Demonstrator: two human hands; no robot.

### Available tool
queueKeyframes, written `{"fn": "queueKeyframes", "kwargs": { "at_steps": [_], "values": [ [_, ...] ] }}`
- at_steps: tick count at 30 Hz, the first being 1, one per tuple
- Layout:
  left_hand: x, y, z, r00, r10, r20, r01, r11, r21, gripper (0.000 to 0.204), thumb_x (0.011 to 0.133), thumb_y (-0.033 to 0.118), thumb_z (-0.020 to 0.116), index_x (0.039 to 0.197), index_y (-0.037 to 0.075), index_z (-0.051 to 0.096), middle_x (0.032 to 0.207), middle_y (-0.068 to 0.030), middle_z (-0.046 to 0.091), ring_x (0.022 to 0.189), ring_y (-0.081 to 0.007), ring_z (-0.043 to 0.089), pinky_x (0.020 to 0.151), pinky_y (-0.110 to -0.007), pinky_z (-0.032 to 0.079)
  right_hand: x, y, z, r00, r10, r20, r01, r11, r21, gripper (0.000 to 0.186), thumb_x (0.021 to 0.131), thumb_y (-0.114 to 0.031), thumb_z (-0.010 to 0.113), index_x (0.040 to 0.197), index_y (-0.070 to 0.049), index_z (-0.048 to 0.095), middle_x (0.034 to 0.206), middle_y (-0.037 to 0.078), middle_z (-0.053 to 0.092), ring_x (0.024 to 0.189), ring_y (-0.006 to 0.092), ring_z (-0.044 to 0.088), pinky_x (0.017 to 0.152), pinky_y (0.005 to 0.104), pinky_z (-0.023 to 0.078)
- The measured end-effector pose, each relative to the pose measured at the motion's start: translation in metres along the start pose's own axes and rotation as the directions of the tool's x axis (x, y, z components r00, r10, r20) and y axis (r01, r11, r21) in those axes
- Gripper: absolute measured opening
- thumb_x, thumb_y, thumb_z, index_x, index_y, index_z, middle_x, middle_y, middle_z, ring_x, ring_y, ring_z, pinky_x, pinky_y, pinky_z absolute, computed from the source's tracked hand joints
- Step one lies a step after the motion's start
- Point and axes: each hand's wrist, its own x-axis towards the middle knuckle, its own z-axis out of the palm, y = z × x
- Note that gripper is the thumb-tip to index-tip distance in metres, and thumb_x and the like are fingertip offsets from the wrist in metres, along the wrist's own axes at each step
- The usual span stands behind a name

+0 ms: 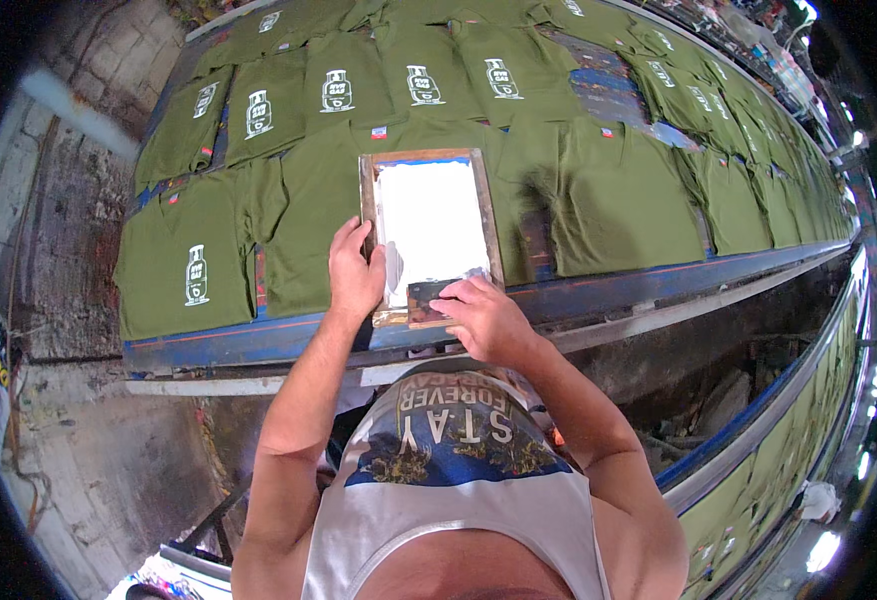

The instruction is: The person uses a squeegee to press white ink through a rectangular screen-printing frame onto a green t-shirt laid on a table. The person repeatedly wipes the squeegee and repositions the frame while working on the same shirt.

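Note:
A wooden-framed printing screen point(426, 158) lies flat on a green T-shirt point(313, 215) on the long print table, its mesh covered in white ink. My left hand point(354, 268) grips the frame's left rail near the front corner. My right hand point(486, 318) holds a dark squeegee point(433, 298) at the screen's near edge, blade down on the mesh. The shirt under the frame is mostly hidden.
Rows of green shirts cover the table; those at the back point(338, 90) and at the left point(196, 275) carry a white bottle-shaped print, the one to the right point(618, 200) is blank. The table's blue front edge point(258, 340) runs before me. A second shirt-lined table point(788, 450) lies at right.

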Motion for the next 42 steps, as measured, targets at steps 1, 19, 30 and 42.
{"fn": "queueKeyframes", "kwargs": {
  "at_steps": [1, 19, 30, 42],
  "values": [
    [-0.001, 0.002, 0.001, 0.999, -0.021, -0.034, 0.020, 0.999, -0.026, 0.061, 0.089, 0.004, 0.082, 0.149, -0.003, 0.069, 0.154, -0.0320, 0.067, 0.145, -0.0454, 0.065, 0.125, -0.050, 0.051, 0.002, -0.001, 0.000, 1.000, -0.017, -0.016, 0.017, 1.000, 0.008, 0.048, 0.091, -0.014, 0.088, 0.137, -0.005, 0.078, 0.138, 0.018, 0.074, 0.127, 0.0397, 0.068, 0.115, 0.0513, 0.054],
    [-0.036, 0.034, 0.004, 0.948, 0.176, -0.266, -0.212, 0.971, -0.113, 0.047, 0.087, -0.009, 0.067, 0.131, 0.004, 0.077, 0.153, -0.0323, 0.066, 0.141, -0.0495, 0.062, 0.123, -0.058, 0.045, -0.038, 0.063, 0.003, 0.708, 0.526, -0.471, -0.314, 0.832, 0.458, 0.053, 0.105, -0.012, 0.080, 0.154, 0.000, 0.066, 0.146, 0.021, 0.071, 0.132, 0.0348, 0.072, 0.113, 0.0435, 0.058],
    [-0.043, 0.053, 0.002, 0.949, 0.083, -0.304, -0.152, 0.966, -0.211, 0.041, 0.090, -0.009, 0.072, 0.128, 0.003, 0.082, 0.158, -0.0299, 0.064, 0.146, -0.0458, 0.060, 0.126, -0.055, 0.045, -0.040, 0.097, 0.011, 0.779, 0.595, -0.199, -0.342, 0.669, 0.660, 0.054, 0.107, -0.016, 0.081, 0.152, 0.009, 0.066, 0.134, 0.016, 0.081, 0.119, 0.0165, 0.074, 0.106, 0.0341, 0.060],
    [-0.016, 0.235, 0.167, 0.971, -0.126, -0.202, -0.001, 0.848, -0.531, 0.035, 0.093, -0.008, 0.077, 0.126, 0.004, 0.082, 0.160, -0.0248, 0.063, 0.145, -0.0352, 0.065, 0.120, -0.044, 0.053, -0.178, 0.184, -0.138, 0.660, 0.669, -0.342, -0.123, 0.546, 0.829, 0.058, 0.110, -0.005, 0.072, 0.165, 0.004, 0.056, 0.155, 0.013, 0.069, 0.136, 0.0197, 0.067, 0.119, 0.0365, 0.052]
  ]
}}
